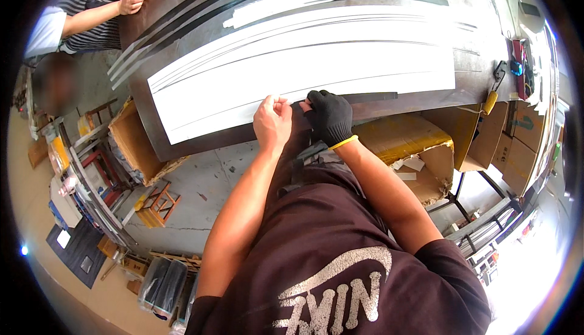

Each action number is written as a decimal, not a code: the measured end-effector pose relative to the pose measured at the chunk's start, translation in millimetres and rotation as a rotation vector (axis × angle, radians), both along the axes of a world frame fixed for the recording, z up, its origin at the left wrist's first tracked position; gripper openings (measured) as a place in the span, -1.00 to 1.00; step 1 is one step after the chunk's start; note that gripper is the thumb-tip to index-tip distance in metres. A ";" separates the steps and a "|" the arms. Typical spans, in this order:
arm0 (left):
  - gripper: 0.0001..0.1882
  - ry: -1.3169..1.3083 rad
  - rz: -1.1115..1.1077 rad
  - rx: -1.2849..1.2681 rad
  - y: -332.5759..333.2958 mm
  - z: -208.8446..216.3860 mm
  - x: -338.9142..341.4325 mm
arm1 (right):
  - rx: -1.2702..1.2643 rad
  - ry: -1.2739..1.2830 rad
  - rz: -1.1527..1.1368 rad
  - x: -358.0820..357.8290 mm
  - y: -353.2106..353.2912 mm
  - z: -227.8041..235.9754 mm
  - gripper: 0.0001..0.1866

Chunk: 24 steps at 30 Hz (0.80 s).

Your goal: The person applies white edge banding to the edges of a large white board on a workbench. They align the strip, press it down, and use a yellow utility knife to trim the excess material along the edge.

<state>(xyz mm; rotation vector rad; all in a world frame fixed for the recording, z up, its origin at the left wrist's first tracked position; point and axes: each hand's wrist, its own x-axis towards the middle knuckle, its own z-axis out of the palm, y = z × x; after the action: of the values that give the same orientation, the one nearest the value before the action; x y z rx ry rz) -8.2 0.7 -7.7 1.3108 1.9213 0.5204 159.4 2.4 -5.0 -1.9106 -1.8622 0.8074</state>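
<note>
My left hand [272, 123] is bare, its fingers pinched together at the near edge of a large white sheet [359, 61]. Whatever they hold, if anything, is too small or hidden to name. Close beside it, my right hand [330, 117] wears a black glove with a yellow cuff. Its fingers are curled, the thumb tip bare, and what lies in them is hidden. The sheet lies on a dark table [159, 131], with several thin dark lines or strips running lengthwise across it. A dark strip [377, 97] lies along the near edge, right of the glove.
Dark and pale long strips [182, 22] lie at the far left of the table. A person's hand [132, 1] rests at the far left edge. An open cardboard box [413, 143] stands under the right side, another box [131, 131] at left. A yellow-handled tool [490, 101] sits at right.
</note>
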 end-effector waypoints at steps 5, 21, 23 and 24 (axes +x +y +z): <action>-0.84 0.042 -0.063 0.030 -0.9 9.5 10.1 | 0.022 0.027 -0.008 1.4 -0.7 -1.0 -0.79; -0.86 -0.615 0.966 0.045 -41.5 -4.1 -326.4 | -0.052 -0.084 0.019 4.0 2.6 10.6 -0.71; -0.88 -0.472 1.130 0.311 -102.3 28.6 -504.2 | -0.069 -0.042 0.055 -6.5 3.4 9.4 -0.71; -0.85 -0.365 1.300 0.399 -98.9 30.6 -549.4 | -0.058 -0.050 0.027 -2.1 1.3 0.5 -0.70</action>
<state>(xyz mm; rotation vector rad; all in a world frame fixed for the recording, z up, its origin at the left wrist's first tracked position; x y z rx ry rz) -557.7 -98.2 22.9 -0.0686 2.1804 1.6806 157.3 3.7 -4.5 -1.9614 -1.9180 0.8384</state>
